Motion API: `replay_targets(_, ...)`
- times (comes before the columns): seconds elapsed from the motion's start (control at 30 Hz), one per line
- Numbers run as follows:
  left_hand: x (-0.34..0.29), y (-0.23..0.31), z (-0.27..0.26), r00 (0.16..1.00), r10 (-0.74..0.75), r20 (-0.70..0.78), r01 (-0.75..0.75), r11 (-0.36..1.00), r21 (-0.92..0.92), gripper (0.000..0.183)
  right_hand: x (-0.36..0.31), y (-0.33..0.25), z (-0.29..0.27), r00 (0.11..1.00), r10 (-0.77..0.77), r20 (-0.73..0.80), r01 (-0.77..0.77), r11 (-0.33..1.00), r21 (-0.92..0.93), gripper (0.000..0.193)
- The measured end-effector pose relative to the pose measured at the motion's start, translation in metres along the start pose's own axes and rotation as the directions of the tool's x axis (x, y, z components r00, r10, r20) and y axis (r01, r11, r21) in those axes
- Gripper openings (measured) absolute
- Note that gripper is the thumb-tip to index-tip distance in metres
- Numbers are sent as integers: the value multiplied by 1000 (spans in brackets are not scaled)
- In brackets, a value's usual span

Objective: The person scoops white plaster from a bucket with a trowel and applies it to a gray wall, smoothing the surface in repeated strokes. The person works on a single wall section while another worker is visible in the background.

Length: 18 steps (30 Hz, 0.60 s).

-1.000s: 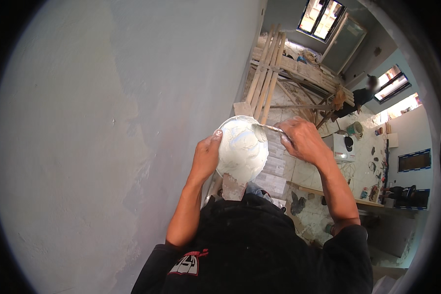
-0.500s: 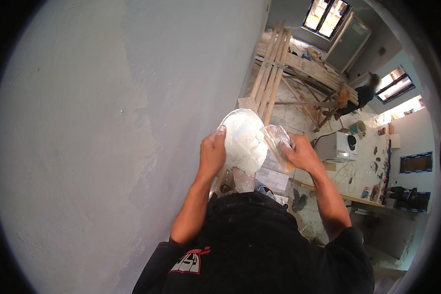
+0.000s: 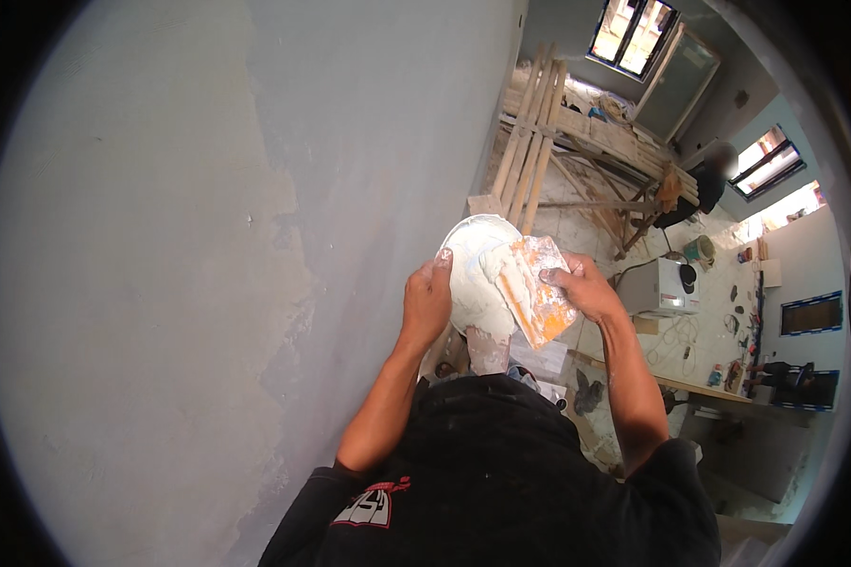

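Observation:
My left hand grips the left rim of a round tub smeared with white filler paste, its thumb on the edge. In my right hand is an orange putty spreader, caked in white. A thick strip of paste lies along the spreader's left edge, which overlaps the tub's right side. What supports the tub underneath is hidden. To the left stands a grey wall, its coating lighter on one side of a ragged line.
Ahead, long wooden planks rest on a wooden trestle. A person in dark clothes is by the trestle's right end. On the right are a white box-shaped appliance, a bucket and loose cable on the floor.
The spreader has turned its broad face into view and moved over the tub, and now carries a strip of paste. Less paste is heaped in the tub. Both hands have shifted slightly right.

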<state>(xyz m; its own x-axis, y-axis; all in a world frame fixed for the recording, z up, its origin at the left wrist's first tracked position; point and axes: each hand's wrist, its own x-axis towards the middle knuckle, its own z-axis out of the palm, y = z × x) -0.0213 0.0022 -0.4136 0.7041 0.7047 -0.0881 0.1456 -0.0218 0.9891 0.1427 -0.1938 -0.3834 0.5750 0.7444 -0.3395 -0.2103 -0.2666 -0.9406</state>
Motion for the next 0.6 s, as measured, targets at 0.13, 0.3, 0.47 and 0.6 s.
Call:
replay_targets(0.13, -8, -6, -4, 995, -93, 23, 93, 996, 16, 50, 5, 8, -5, 998, 32, 53, -48, 937, 345, 28)
replay_targets(0.3, -31, -38, -3, 966, -254, -36, 254, 967, -14, 58, -5, -4, 16, 969, -242, 48, 156, 754, 638, 38)
replay_targets(0.47, -72, -101, 19, 958, -280, 57, 281, 888, -364, 55, -14, -48, 38, 813, -577, -76, 479, 590, 650, 44)
replay_targets(0.6, -69, -119, 19, 951, -306, 45, 299, 870, -392, 56, -8, -136, 63, 535, -826, -179, 812, 444, 378, 37)
